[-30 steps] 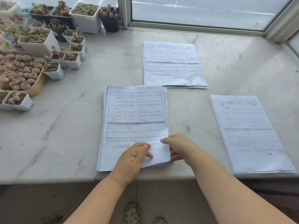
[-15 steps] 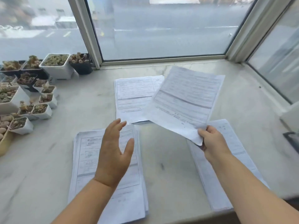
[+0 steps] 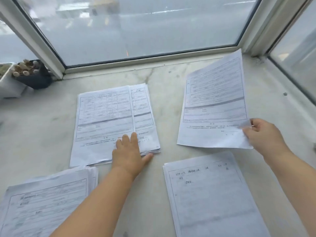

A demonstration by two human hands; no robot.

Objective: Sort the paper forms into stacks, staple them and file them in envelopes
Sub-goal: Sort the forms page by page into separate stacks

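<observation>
Three stacks of printed forms lie on the marble sill. The middle stack lies ahead, and my left hand rests flat on its near right corner, fingers straight. A thicker pile lies at the near left. A third stack lies at the near right. My right hand pinches the lower right corner of a single form, held slanted above the sill at the far right.
Window frames close off the far side and the right side of the sill. A black pot of small cacti and a white pot stand at the far left corner.
My right hand has carried the single form from over the middle stack to the far right. My left hand has dropped from mid-air onto the middle stack. The view has shifted right.
</observation>
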